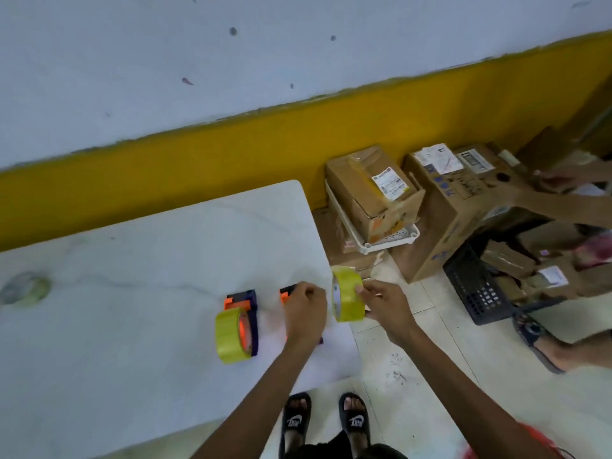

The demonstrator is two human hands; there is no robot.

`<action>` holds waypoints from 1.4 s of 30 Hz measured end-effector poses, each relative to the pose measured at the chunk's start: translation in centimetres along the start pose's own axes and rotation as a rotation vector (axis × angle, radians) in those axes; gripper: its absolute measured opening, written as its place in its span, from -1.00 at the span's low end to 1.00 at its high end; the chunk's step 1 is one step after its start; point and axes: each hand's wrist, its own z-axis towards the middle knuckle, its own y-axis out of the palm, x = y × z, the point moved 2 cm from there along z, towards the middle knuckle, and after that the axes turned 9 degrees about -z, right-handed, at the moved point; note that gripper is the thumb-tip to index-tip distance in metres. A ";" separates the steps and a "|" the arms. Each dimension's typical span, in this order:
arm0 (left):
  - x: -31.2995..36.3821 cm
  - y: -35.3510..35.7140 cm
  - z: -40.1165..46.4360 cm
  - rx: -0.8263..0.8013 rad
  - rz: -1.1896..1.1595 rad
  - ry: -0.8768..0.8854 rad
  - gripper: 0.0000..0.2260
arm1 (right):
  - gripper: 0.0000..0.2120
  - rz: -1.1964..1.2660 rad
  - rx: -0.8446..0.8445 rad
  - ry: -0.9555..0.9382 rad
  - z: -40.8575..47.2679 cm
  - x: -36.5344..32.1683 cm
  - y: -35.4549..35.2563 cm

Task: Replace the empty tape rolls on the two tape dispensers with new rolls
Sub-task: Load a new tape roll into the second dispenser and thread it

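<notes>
We see a yellow tape roll held on edge off the table's right edge, pinched in the right hand, whose fingers are closed on its rim. Just left, the left hand covers a second dispenser on the white table, fingers curled down on it. Further left lies the first dispenser, already carrying a yellow roll. Far right on the floor, a white basket holds a cardboard box; a black crate stands nearer.
</notes>
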 end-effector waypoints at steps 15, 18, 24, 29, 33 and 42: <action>-8.2 -2.3 -0.5 0.104 -0.090 -0.516 -0.86 | -0.83 -0.195 -0.174 -0.065 1.8 1.5 2.6; -7.4 -3.1 0.1 0.089 -0.271 -0.529 -0.79 | -0.84 -0.222 -0.189 -0.066 1.7 1.2 3.3; -5.3 -4.1 1.8 0.100 -0.393 -0.519 -0.91 | -0.85 -0.203 -0.215 -0.026 1.1 0.4 5.0; -5.3 -4.1 1.6 0.055 -0.385 -0.469 -0.75 | -0.81 -0.206 -0.210 -0.012 0.4 -0.4 5.9; -6.2 -3.9 1.2 0.046 -0.350 -0.480 -0.76 | -0.83 -0.244 -0.244 -0.009 0.1 -0.1 7.1; -8.9 -3.5 -0.4 -0.027 -0.117 -0.357 -0.86 | -0.79 -0.405 -0.294 0.085 -0.7 1.4 10.5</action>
